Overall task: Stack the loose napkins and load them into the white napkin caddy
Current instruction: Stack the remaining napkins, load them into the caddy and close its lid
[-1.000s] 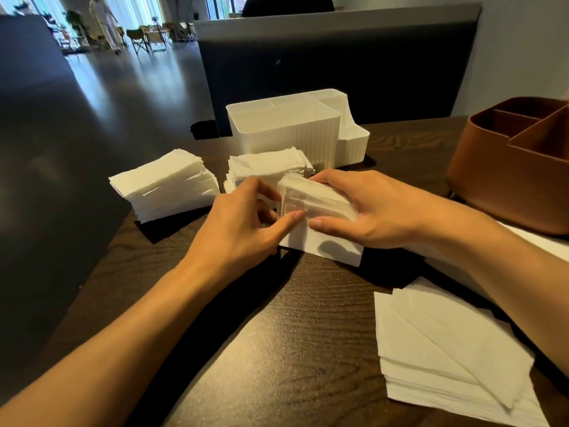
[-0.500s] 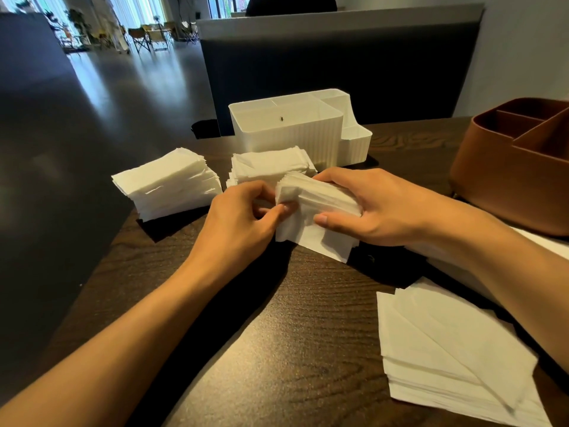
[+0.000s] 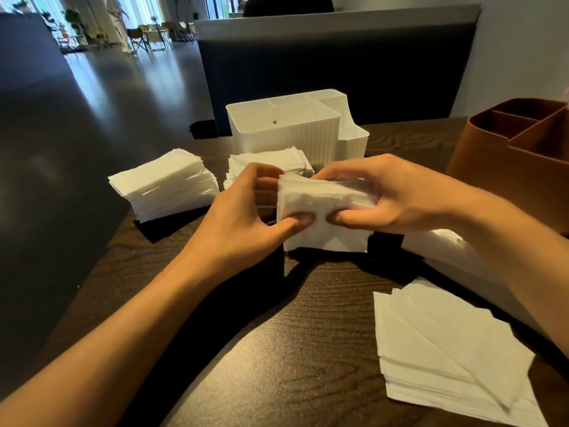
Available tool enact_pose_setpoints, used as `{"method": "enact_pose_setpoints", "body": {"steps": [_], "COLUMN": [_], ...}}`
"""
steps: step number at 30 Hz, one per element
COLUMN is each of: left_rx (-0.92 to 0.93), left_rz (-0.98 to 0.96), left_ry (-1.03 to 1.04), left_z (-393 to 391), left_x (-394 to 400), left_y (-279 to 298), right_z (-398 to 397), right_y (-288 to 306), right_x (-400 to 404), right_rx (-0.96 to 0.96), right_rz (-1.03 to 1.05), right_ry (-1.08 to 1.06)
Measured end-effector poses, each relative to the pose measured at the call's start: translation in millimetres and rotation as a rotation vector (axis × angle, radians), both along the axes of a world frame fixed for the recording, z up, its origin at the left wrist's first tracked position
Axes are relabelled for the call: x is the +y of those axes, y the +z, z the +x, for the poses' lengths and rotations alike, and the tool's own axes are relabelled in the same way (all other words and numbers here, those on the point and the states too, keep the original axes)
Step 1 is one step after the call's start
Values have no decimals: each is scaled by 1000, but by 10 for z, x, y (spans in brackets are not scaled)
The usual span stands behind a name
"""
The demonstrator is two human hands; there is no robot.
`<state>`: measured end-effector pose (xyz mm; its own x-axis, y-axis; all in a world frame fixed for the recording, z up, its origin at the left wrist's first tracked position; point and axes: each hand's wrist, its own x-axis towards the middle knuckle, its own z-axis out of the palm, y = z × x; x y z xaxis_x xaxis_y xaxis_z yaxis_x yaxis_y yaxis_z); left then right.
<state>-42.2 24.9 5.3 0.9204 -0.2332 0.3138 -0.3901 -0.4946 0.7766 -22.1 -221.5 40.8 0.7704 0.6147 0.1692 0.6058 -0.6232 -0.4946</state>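
Above the dark table, a napkin bundle was clamped by the left hand and right hand. Its edges were best squared before the white caddy was loaded.

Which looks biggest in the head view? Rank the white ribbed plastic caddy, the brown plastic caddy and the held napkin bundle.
1. White ribbed plastic caddy.
2. Held napkin bundle, gripped by both hands.
Brown plastic caddy: unranked, since the frame edge cuts it off.
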Motion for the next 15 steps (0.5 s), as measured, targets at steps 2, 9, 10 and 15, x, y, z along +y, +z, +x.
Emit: {"method": "enact_pose_setpoints", "body": {"steps": [2,9,10,15], "left_rx": [44,-58,-82,-259], "left_rz": [-60,97,119,201], "left_ry": [-81,-85,-102,-80], "left_z": [0,9,3,3], "left_x": [-19,-26,-28,-38], "left_y": [-5,-96,-99,-53], "right_z": [-10,62,59,45], "right_y": [4,-145,-171,-133], "right_x": [0,29,41,80], "right_rx": [44,-19,-26,-160], "right_rz": [32,-3,-21,47], "right_ry": [21,-47,-39,-3]}}
